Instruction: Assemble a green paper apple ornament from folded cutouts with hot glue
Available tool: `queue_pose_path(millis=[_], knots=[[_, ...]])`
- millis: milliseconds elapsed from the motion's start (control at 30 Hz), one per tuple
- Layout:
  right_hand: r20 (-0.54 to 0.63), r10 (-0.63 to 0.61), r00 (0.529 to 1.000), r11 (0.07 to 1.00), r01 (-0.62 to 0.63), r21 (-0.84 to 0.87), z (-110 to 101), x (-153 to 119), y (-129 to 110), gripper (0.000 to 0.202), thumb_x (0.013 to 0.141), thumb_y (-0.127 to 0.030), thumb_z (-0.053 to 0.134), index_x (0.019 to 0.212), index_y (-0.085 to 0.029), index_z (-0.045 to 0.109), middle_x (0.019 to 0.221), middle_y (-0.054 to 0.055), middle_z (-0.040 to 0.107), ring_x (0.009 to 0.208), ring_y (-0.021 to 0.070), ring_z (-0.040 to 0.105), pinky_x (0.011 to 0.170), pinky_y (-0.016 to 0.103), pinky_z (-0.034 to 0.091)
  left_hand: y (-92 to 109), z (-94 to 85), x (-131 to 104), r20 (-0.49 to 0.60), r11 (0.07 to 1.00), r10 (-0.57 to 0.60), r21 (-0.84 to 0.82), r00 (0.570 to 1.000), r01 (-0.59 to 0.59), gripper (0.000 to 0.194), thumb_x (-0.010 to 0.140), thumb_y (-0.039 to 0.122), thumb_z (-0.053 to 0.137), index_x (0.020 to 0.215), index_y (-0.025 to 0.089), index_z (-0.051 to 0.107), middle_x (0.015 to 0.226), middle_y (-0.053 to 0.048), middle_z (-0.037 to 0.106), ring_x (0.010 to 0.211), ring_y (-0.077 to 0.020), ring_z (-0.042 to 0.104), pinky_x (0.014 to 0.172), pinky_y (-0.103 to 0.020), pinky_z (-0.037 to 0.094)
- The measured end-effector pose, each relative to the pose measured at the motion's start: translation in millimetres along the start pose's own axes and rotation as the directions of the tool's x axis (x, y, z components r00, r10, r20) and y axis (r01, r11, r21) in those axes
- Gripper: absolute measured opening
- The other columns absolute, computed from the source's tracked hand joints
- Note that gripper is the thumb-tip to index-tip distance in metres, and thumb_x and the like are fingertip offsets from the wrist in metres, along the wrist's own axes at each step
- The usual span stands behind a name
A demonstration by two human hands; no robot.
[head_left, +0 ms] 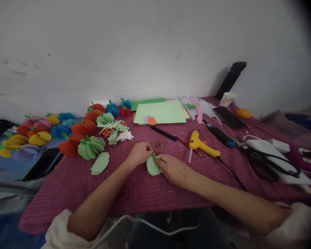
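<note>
In from the middle of the near edge of the plaid cloth-covered table (pixel 134 197), the right hand (pixel 173 169) holds a smooth, light-green paper round (pixel 152 168) in its fingers. The left hand (pixel 140 153) pinches a small dark-green paper piece (pixel 153 155) at its top. Rightward lies a yellow plastic glue gun (pixel 206 148). Near the far right corner, a paper cup (pixel 227 99) bears reddish print, too small to read.

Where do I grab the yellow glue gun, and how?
I'd grip the handle of the yellow glue gun, coming from the right. The gun lies on its side with that long handle pointing right, and the glue stick pokes out elsewhere, towards you.
</note>
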State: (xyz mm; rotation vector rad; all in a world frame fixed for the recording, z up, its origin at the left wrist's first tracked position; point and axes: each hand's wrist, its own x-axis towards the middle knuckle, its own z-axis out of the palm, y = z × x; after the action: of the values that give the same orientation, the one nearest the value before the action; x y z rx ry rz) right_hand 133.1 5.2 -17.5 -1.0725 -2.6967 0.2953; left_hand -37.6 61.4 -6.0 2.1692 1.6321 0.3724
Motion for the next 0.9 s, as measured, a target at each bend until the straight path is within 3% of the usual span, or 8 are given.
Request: queue_pose_path(millis=[633, 767, 900], knots=[[0.034, -0.011, 0.999, 0.996, 0.014, -0.093, 0.6, 3.4, -2.1, 0.028, 0.080, -0.007, 0.037, 0.102, -0.014, 0.053, 0.088, 0.008, 0.054, 0.078, 0.0183, 0.049, 0.073, 0.030, 0.039, 0.4, 5.5, 0.8, -0.018, 0.996, 0.005, 0.085, 1.000, -0.003, 0.013, 0.072, 0.020, 0.050, 0.073, 0.018, 0.063, 0.073, -0.002, 0.066, 0.066, -0.0138, 0.057, 0.059, -0.023, 0.038], [0.020, -0.019, 1.000, 0.999, 0.020, -0.033, -17.5, -5.0, -2.4, 0.034, 0.080, -0.009, 0.039, 0.112, -0.014, 0.050, 0.090, 0.008, 0.057, 0.081, 0.0177, 0.053, 0.074, 0.029, 0.041, 5.0, -2.1, -8.8, -0.062, 0.994, 0.004, 0.113, 0.998, 0.003, 0.017, 0.074, 0.019, 0.050, 0.087, 0.017, 0.061, 0.079, -0.003, 0.065, 0.071, -0.0147, 0.057, 0.062, -0.023, 0.039], [-0.124, 0.103, 0.987, 0.992, -0.093, 0.084, -43.2, -29.9, 2.7, 0.037, 0.082, -0.015, 0.040, 0.118, -0.017, 0.048, 0.101, 0.008, 0.060, 0.092, 0.0185, 0.055, 0.081, 0.031, 0.042, 16.8, -16.9, -39.0, -0.135, 0.969, 0.099, 0.240, 0.986, -0.065, 0.024, 0.081, 0.018, 0.042, 0.098, 0.019, 0.059, 0.094, -0.006, 0.062, 0.088, -0.0178, 0.053, 0.077, -0.030, 0.037]])
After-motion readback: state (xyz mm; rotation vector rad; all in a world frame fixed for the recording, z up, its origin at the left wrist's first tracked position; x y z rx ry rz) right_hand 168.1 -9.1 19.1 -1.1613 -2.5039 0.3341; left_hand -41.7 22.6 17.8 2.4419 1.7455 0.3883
